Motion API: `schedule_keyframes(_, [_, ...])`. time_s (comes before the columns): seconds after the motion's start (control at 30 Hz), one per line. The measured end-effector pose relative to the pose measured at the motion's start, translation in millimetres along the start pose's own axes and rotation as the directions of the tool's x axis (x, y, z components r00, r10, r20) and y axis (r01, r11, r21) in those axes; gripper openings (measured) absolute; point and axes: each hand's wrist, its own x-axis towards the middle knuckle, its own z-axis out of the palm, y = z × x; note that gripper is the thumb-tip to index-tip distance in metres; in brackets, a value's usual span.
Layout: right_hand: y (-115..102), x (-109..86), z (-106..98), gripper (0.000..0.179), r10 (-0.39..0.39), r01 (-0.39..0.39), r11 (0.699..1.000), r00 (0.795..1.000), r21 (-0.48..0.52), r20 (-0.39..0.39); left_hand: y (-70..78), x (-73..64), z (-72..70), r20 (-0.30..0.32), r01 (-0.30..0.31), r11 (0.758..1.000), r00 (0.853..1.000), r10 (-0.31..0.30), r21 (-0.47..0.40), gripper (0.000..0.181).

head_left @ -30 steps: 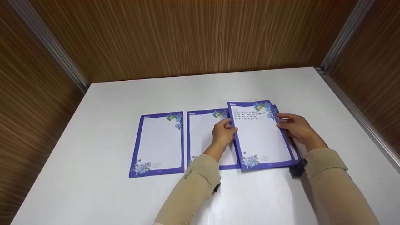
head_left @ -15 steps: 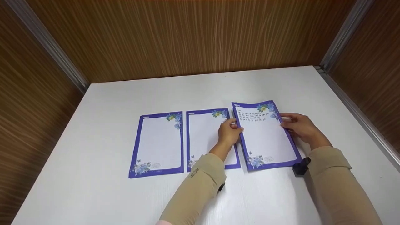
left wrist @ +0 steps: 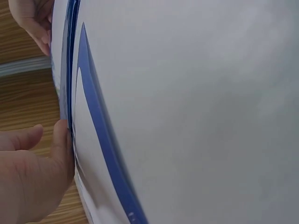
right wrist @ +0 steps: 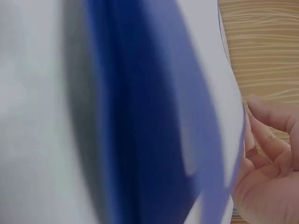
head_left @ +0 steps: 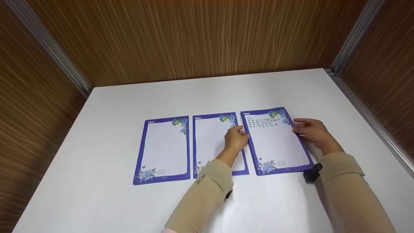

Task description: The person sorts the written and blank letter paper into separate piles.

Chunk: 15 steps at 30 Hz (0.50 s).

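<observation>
A stack of writing paper (head_left: 278, 144) with a purple border, blue flowers and a few handwritten lines on top lies flat at the right of the row. My left hand (head_left: 236, 139) is at its left edge; in the left wrist view, the thumb (left wrist: 60, 144) touches the edge and another finger stands apart. At the right edge is my right hand (head_left: 312, 131), its fingertips against the paper's side. The middle sheet (head_left: 213, 139), with the same border and blank inside, is partly covered by my left hand and sleeve. Another blank sheet (head_left: 165, 149) lies at the left.
The papers lie in a row on a white table (head_left: 106, 136). Wood-grain panels (head_left: 207, 38) rise behind and at both sides, with metal posts at the corners. A black device (head_left: 312, 173) sits at my right cuff, overlapping the stack's lower right corner.
The written sheet, raised and held at both sides earlier, has moved right and come down flat, lined up with the stack under it. Both hands moved slightly right with it.
</observation>
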Motion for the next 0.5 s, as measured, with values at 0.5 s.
schedule_keyframes(0.5, [-4.0, -5.4, -1.1, 0.054, -0.012, 0.008, 0.999, 0.995, -0.046, -0.095, 2.1, -2.2, -5.7, 0.026, 0.013, 1.0, 1.0, -0.013, -0.021, 0.039])
